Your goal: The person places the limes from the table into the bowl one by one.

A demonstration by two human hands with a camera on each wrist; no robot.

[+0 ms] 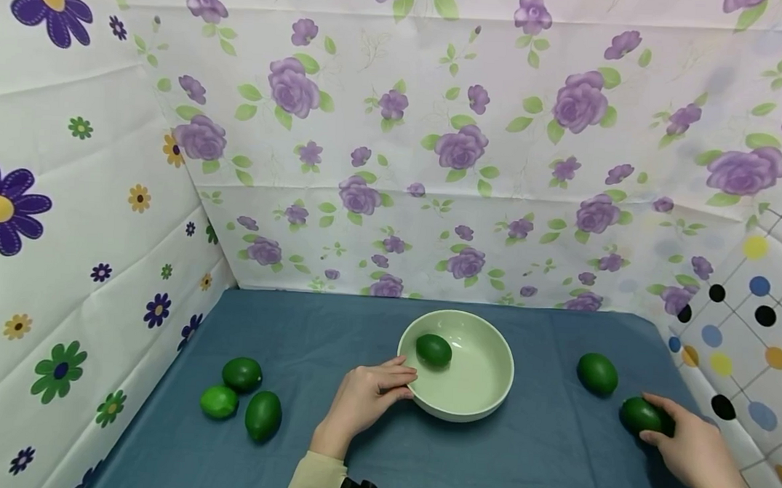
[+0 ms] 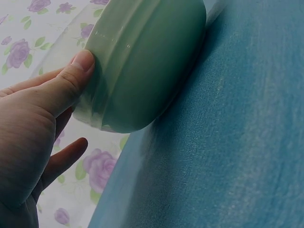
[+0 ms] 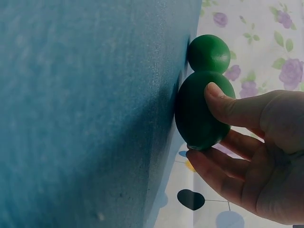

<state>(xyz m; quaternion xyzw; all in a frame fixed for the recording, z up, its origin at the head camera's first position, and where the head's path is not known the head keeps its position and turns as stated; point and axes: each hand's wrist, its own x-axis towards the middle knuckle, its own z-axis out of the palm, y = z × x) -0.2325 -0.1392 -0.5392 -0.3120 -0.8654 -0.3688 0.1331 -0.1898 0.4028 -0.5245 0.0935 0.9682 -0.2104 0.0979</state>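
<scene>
A pale green bowl point(image 1: 475, 393) stands mid-table, holding one dark green, smooth, egg-shaped fruit point(image 1: 434, 351). At its left rim is my left hand point(image 1: 366, 397); the left wrist view shows the thumb point(image 2: 78, 71) against the bowl's side point(image 2: 147, 66), with fingers partly hidden behind. Far to the right, my right hand point(image 1: 693, 443) grips another dark green fruit point(image 1: 640, 416) between thumb and fingers. The right wrist view shows this fruit point(image 3: 199, 114) low by the cloth, the thumb across it. A second fruit point(image 1: 597, 374) lies just beyond it.
Left of the bowl lie two dark green fruits point(image 1: 262, 416) and a brighter green, lime-like one point(image 1: 219, 402), grouped together. Blue cloth point(image 1: 479, 466) covers the table. Flowered sheets point(image 1: 402, 150) hang behind and on the left, with a dotted one point(image 1: 747, 347) on the right.
</scene>
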